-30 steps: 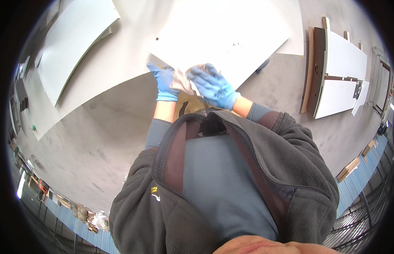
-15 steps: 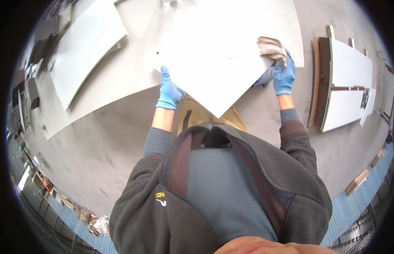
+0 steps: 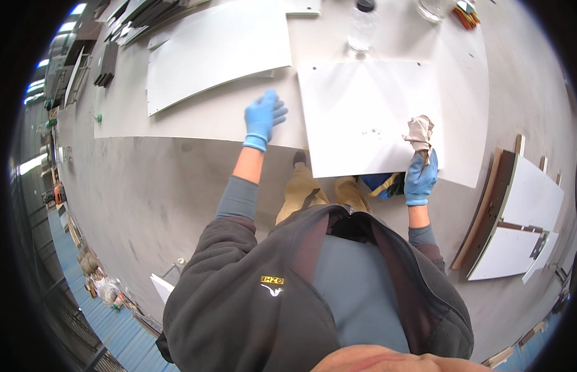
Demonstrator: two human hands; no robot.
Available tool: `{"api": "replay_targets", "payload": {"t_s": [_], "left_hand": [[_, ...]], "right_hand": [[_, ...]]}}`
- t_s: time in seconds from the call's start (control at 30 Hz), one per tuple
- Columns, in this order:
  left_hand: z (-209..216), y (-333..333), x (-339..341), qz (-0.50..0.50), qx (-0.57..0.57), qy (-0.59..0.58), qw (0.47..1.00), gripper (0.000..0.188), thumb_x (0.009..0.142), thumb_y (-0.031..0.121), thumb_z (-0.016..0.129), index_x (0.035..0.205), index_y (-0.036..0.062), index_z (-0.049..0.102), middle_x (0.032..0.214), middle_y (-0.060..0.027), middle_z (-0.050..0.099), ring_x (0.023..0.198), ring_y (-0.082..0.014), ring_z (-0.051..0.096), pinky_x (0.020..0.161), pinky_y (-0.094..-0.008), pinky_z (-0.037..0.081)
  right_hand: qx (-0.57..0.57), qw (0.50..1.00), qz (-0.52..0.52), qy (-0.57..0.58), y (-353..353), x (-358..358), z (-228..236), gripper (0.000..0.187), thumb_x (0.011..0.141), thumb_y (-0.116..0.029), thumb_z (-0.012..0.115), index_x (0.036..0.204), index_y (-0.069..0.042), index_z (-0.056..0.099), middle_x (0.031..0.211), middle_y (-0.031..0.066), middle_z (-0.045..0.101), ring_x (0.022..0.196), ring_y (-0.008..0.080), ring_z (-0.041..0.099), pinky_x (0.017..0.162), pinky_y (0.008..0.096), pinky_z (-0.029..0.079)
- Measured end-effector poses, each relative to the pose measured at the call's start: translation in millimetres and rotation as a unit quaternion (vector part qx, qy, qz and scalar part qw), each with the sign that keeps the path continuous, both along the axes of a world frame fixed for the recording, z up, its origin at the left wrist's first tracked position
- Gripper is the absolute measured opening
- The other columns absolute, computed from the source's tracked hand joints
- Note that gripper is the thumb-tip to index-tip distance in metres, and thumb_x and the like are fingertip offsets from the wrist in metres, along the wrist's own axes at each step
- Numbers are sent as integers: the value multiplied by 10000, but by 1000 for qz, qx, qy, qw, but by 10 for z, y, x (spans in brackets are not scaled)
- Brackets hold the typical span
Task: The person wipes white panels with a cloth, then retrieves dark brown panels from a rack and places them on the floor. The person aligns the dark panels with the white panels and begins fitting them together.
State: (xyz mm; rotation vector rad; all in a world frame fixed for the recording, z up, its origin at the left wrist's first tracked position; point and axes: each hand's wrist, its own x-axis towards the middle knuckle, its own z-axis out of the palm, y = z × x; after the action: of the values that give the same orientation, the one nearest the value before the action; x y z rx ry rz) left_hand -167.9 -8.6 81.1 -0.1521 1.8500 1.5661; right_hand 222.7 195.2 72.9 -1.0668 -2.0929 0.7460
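Note:
A white rectangular panel (image 3: 347,118) lies flat on the pale work table (image 3: 465,124), its near edge reaching past the table's front edge. Small dark holes show near its far corners, and a few small marks lie on its face. My right hand (image 3: 420,181), in a blue glove, is closed round a crumpled beige rag (image 3: 419,134) at the panel's near right part. To the left of the panel, my left hand (image 3: 262,118), also gloved in blue, is held above the table with its fingers apart. It holds nothing.
Another large white panel (image 3: 220,53) lies on the table at the left, with dark strips (image 3: 136,22) behind it. A clear bottle (image 3: 362,31) with a black cap and a glass jar (image 3: 433,8) stand at the back. More white panels (image 3: 529,204) stack on the right.
The panel has turned from a corner toward me to an edge toward me and lies on the table. My left hand has let go of it. The right hand still grips the rag.

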Motion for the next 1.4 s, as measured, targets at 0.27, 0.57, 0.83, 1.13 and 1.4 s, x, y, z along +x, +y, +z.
{"api": "replay_targets", "payload": {"t_s": [0.27,0.57,0.83,1.13,1.4], "left_hand": [[-318,-1403,-2127,265,126,-175,940,1005,910,514,774,1627,6,288,1673,-188,355,1493,-381,450,1194,-524,449],[-517,-2368,-3356,347,58,-100,931,1017,875,418,833,1636,18,290,1645,-189,401,1470,-369,475,1160,-507,474],[-627,-2983,-4087,229,-320,261,881,1124,770,320,936,1614,-53,295,1616,-272,373,1426,-383,482,1183,-444,428],[-761,-3340,-4411,62,-361,227,902,1179,770,449,908,1646,1,259,1586,-324,406,1393,-439,530,1157,-461,455],[-575,-3175,-4284,37,-422,282,861,1103,823,437,834,1615,-38,231,1473,-364,462,1311,-492,553,1087,-506,487]], "right_hand": [[275,955,27,-107,126,-1605,301,396,1041,-222,607,1334,42,640,1299,217,705,1146,416,672,1031,483,511],[-106,985,-90,102,-238,-3816,69,601,1054,-522,594,1297,20,684,1199,255,738,1115,340,707,942,409,542],[270,962,-18,26,511,-5661,192,415,1025,-412,579,1164,-42,705,1112,228,729,1057,424,673,912,490,516],[272,927,4,-256,255,-6304,-875,648,1020,-538,509,1474,-76,536,1596,190,485,1504,358,417,1239,591,225],[77,959,79,-262,-767,-7578,-597,472,1044,-320,501,1364,16,588,1403,261,592,1350,435,516,1144,542,369]]}}
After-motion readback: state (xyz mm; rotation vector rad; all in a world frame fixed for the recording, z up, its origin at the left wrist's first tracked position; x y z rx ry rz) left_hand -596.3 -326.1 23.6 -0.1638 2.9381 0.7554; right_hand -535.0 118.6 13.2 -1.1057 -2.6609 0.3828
